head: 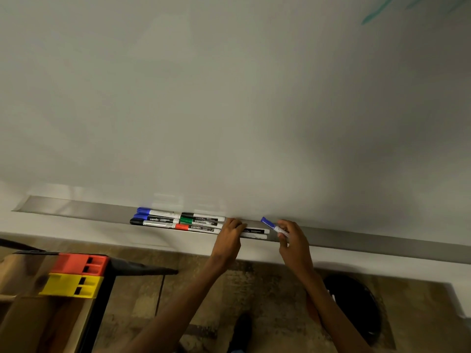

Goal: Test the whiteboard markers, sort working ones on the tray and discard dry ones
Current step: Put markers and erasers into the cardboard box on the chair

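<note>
Right hand (293, 238): fingers curled round a blue-capped marker (275, 226), cap pointing up and left toward the whiteboard (229, 98); lifted just above the tray (356, 238), likely picked for testing.
Left hand (228, 235): laid flat, fingers fairly straight, on the markers at the right end of the row; it seems to steady or square them, though whether it pinches one I cannot tell.
Markers on tray: a blue (155, 212), a black (201, 216), a green (198, 221) and a red one (196, 227) among them, lying lengthwise in tight rows against the board, probably so they do not roll off.
Bin (356, 301): dark round shape on the floor, near right, under the right forearm; likely for dry ones.
Hard to make out: marker bodies under the left hand; green streaks (377, 14) far right are blurred and cut off; red and yellow holders (76, 276) near left, contents unseen.
</note>
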